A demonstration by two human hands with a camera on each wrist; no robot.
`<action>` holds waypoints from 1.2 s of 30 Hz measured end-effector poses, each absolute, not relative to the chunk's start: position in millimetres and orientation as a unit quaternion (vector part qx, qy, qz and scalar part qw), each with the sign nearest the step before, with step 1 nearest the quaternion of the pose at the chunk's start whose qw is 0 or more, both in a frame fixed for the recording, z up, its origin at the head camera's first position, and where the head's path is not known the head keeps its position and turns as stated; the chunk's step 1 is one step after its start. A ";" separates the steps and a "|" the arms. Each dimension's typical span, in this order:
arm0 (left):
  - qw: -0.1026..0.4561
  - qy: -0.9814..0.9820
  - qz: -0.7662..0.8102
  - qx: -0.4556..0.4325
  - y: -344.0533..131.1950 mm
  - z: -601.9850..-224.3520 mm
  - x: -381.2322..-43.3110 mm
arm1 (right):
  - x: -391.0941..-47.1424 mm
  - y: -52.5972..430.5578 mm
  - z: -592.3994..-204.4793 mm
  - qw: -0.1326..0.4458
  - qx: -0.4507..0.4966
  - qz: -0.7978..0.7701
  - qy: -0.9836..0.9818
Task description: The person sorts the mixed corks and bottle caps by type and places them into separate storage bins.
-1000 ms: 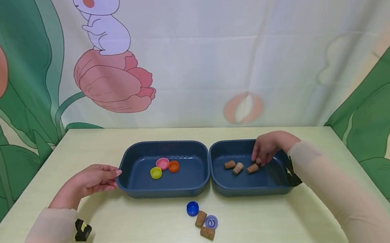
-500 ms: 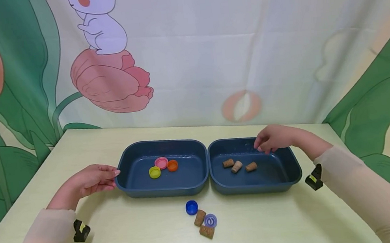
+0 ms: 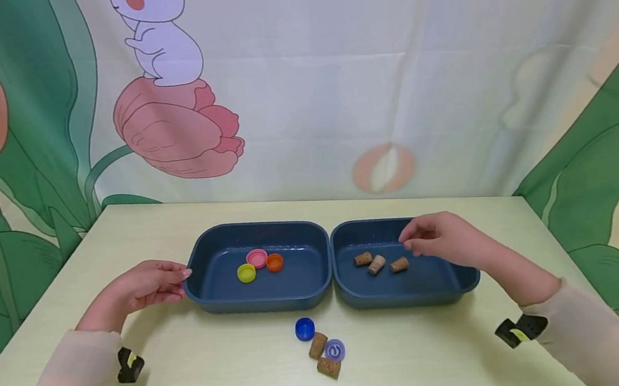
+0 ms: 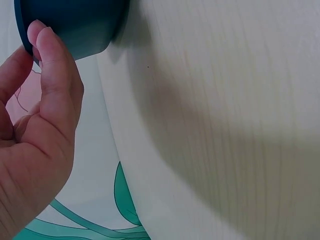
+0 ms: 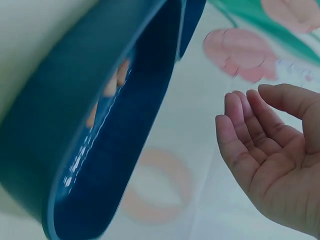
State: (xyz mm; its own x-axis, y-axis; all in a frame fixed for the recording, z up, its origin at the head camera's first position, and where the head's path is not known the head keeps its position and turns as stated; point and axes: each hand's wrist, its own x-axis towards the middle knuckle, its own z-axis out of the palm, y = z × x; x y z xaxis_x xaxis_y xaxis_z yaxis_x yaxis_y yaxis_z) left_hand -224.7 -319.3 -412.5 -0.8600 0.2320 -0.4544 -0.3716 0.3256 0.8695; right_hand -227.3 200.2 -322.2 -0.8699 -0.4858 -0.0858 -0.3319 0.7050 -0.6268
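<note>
My left hand (image 3: 152, 285) pinches the left rim of a dark blue tray (image 3: 264, 302); in the left wrist view the thumb and fingers (image 4: 55, 75) meet at its edge. Inside this tray lie a pink bottle cap (image 3: 256, 259), a yellow cap (image 3: 247, 273) and an orange cap (image 3: 274, 263). A second blue tray (image 3: 400, 298) stands beside it with three corks (image 3: 376, 265) on its floor. Over this tray's right half hovers my right hand (image 3: 445, 241). Its loosely bent fingers hold nothing, as the right wrist view shows the bare palm (image 5: 270, 175).
On the pale wooden table (image 3: 221, 372), in front of the trays, a dark blue cap (image 3: 304, 329), a purple cap (image 3: 335, 350) and two corks (image 3: 318, 345) lie close together. Behind the table hangs a printed cloth (image 3: 299, 93) with flowers and a white animal.
My right hand has let go of a cork inside the right tray, lifted, and shifted slightly toward me above it. My left hand stays on the left tray's rim.
</note>
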 end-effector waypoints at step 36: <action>0.260 0.776 0.572 -0.048 -319.9 -411.4 -224.6 | -163.1 124.8 -423.9 0.211 -0.351 -0.286 0.866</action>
